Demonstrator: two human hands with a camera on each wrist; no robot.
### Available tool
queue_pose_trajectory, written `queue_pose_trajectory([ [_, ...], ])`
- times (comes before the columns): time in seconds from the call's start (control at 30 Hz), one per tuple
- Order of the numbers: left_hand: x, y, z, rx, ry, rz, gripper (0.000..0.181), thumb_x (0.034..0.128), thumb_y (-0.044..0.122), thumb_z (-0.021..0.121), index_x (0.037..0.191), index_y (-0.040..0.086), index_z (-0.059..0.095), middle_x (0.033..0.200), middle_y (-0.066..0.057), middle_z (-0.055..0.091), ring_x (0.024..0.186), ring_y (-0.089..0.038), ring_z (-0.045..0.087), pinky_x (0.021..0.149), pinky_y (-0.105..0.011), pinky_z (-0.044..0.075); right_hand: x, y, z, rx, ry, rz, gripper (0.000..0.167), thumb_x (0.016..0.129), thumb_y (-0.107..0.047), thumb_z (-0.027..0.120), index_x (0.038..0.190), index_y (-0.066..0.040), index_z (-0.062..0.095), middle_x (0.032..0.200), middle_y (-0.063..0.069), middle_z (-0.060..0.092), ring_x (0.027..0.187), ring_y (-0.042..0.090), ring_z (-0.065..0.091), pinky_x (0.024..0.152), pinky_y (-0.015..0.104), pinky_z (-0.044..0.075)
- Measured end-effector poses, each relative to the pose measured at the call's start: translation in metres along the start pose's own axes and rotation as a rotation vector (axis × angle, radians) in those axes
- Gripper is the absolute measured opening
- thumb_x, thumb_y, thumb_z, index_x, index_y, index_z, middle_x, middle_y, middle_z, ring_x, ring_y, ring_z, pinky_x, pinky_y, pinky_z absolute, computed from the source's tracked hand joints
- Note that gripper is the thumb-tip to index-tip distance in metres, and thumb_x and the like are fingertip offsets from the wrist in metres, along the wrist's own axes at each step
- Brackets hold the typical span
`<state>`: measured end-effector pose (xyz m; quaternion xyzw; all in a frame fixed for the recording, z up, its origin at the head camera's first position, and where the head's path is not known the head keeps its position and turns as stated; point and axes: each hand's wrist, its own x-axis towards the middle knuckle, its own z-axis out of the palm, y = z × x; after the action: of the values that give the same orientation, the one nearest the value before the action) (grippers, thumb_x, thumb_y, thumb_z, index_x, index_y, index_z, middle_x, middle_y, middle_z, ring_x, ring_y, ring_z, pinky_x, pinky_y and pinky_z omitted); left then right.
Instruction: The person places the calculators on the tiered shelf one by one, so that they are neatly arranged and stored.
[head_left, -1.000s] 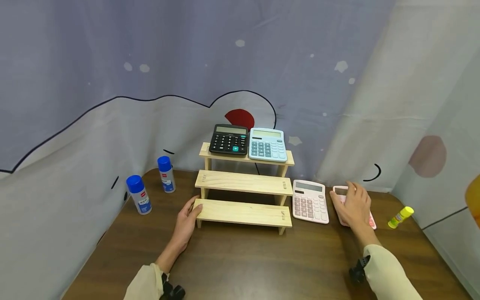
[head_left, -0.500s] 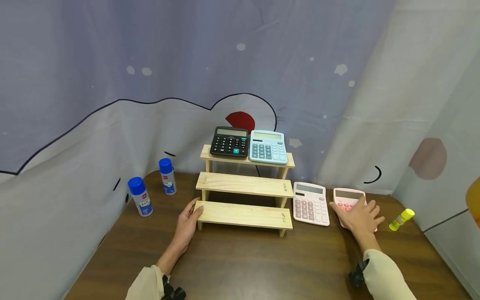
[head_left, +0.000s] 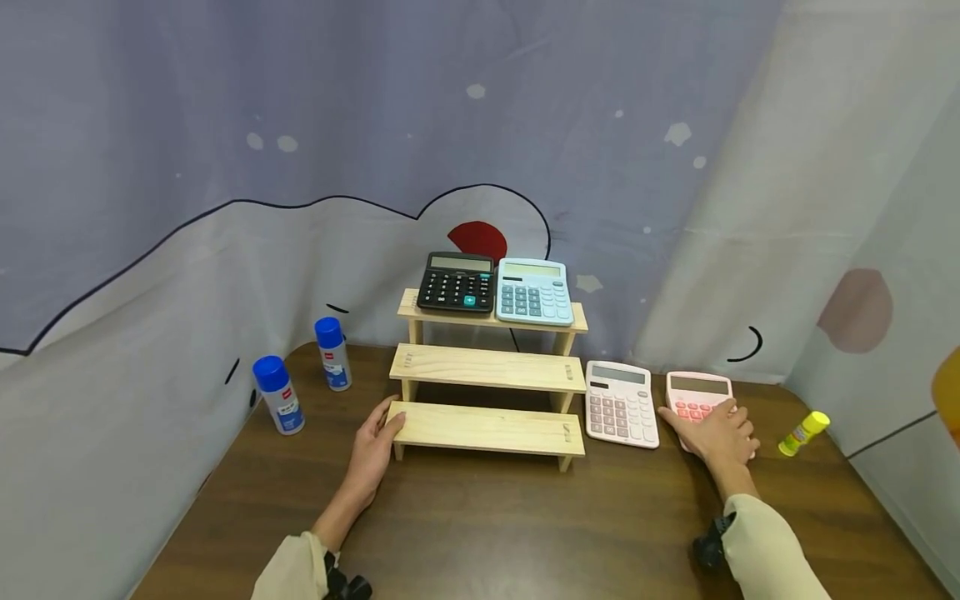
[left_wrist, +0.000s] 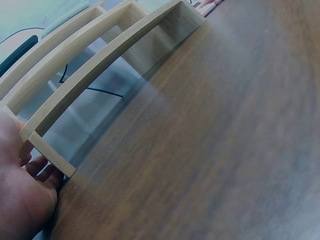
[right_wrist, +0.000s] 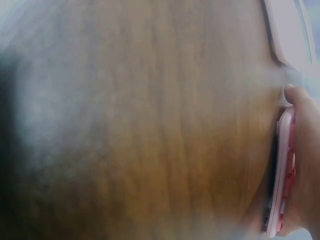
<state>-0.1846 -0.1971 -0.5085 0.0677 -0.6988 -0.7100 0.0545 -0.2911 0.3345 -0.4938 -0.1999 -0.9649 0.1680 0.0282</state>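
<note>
While the right hand (head_left: pixel 716 433) spans its lower part, the pink calculator (head_left: pixel 693 400): lies on the desk (head_left: pixel 480 533), right of centre in the lower half of the head frame, display at the far end; whether any edge is lifted I cannot tell.
Right fingers: grasping the pink calculator across its width, thumb at its left edge, the others bent over toward its right; that straddle probably suits so broad and thin a thing.
Pale pink calculator (head_left: pixel 620 405): just left of it, facing the same way, perhaps laid so for easy reach.
Wooden stand (head_left: pixel 487 368): frame centre, three steps rising toward the back.
Left fingers: on the left hand (head_left: pixel 371 450), clasping the lowest step's left end, thumb on top, likely to steady it.
Top step: black calculator (head_left: pixel 456 283) and light blue calculator (head_left: pixel 533 292), side by side, seemingly turned for reading from the front.
Yellow tube (head_left: pixel 803 433): right edge of the desk.
Two blue-capped cans (head_left: pixel 279 396): upright, left of the stand.
Printed cloth (head_left: pixel 360 125): behind everything.
</note>
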Motion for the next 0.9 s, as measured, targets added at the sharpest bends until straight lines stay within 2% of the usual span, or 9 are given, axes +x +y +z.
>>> queue_pose_trajectory([
  [0.07,0.0,0.0,-0.001,0.007,0.001,-0.004,0.058,0.1041,0.032,0.053,0.154,0.01,0.036,0.158,-0.015,0.038,0.141,-0.025,0.038,0.114,-0.035,0.035,0.0,0.0,0.001,0.004,0.008,-0.012,0.14,0.074,-0.084,0.056,0.149,0.019,-0.002,0.145,0.049,0.015,0.13,0.065,0.022,0.098,0.073,0.025],
  [0.17,0.0,-0.001,-0.001,0.017,0.0,-0.005,0.058,0.1043,0.033,0.053,0.154,0.01,0.035,0.158,-0.015,0.038,0.141,-0.024,0.039,0.113,-0.032,0.036,0.0,0.002,0.004,0.001,0.014,-0.025,0.136,0.077,-0.082,0.055,0.148,0.02,-0.001,0.144,0.049,0.016,0.129,0.065,0.023,0.098,0.073,0.024],
  [0.33,0.002,0.001,-0.002,0.005,-0.002,0.012,0.058,0.104,0.033,0.053,0.154,0.009,0.035,0.159,-0.015,0.035,0.145,-0.027,0.034,0.119,-0.045,0.029,0.001,0.003,0.007,-0.002,0.026,-0.036,0.135,0.078,-0.083,0.051,0.149,0.019,-0.002,0.145,0.049,0.015,0.13,0.064,0.022,0.097,0.073,0.023],
  [0.53,0.004,0.002,-0.002,0.004,0.009,0.028,0.057,0.1034,0.034,0.055,0.152,0.009,0.038,0.162,-0.014,0.03,0.15,-0.029,0.025,0.122,-0.048,0.024,0.001,0.001,0.005,0.008,0.063,-0.055,0.134,0.079,-0.082,0.051,0.148,0.02,0.001,0.143,0.05,0.018,0.128,0.065,0.024,0.095,0.073,0.024],
  [0.6,0.003,0.001,-0.002,-0.002,0.005,0.019,0.058,0.1034,0.033,0.055,0.153,0.009,0.037,0.16,-0.014,0.033,0.148,-0.028,0.03,0.12,-0.044,0.028,0.0,0.001,0.004,0.007,0.068,-0.053,0.132,0.079,-0.081,0.052,0.148,0.02,0.002,0.142,0.05,0.019,0.128,0.065,0.024,0.095,0.073,0.024],
  [0.7,0.002,0.0,0.0,-0.001,0.003,0.003,0.058,0.1034,0.033,0.055,0.153,0.01,0.037,0.158,-0.013,0.038,0.142,-0.024,0.038,0.113,-0.029,0.036,-0.004,0.001,0.005,0.009,0.078,-0.046,0.131,0.08,-0.079,0.054,0.148,0.021,0.003,0.141,0.05,0.021,0.128,0.065,0.025,0.095,0.073,0.024],
  [0.77,0.002,-0.001,0.0,0.001,0.002,-0.002,0.058,0.1033,0.033,0.055,0.153,0.01,0.037,0.156,-0.013,0.041,0.14,-0.022,0.04,0.109,-0.024,0.038,-0.007,0.002,0.006,0.014,0.09,-0.047,0.13,0.08,-0.078,0.055,0.148,0.021,0.004,0.14,0.05,0.022,0.127,0.065,0.026,0.094,0.073,0.024],
  [0.83,0.001,-0.002,0.001,-0.002,0.005,0.003,0.057,0.1032,0.033,0.055,0.153,0.01,0.038,0.157,-0.013,0.04,0.141,-0.023,0.039,0.111,-0.026,0.037,-0.01,0.002,0.008,0.018,0.1,-0.054,0.13,0.08,-0.077,0.056,0.148,0.021,0.005,0.14,0.05,0.022,0.127,0.065,0.026,0.093,0.073,0.024],
  [0.9,0.0,-0.002,0.0,-0.001,0.007,0.009,0.058,0.1034,0.033,0.055,0.153,0.01,0.037,0.159,-0.014,0.037,0.144,-0.026,0.035,0.116,-0.036,0.034,-0.013,0.003,0.012,0.023,0.1,-0.06,0.13,0.079,-0.078,0.057,0.148,0.021,0.006,0.139,0.05,0.023,0.126,0.065,0.026,0.093,0.073,0.024],
])
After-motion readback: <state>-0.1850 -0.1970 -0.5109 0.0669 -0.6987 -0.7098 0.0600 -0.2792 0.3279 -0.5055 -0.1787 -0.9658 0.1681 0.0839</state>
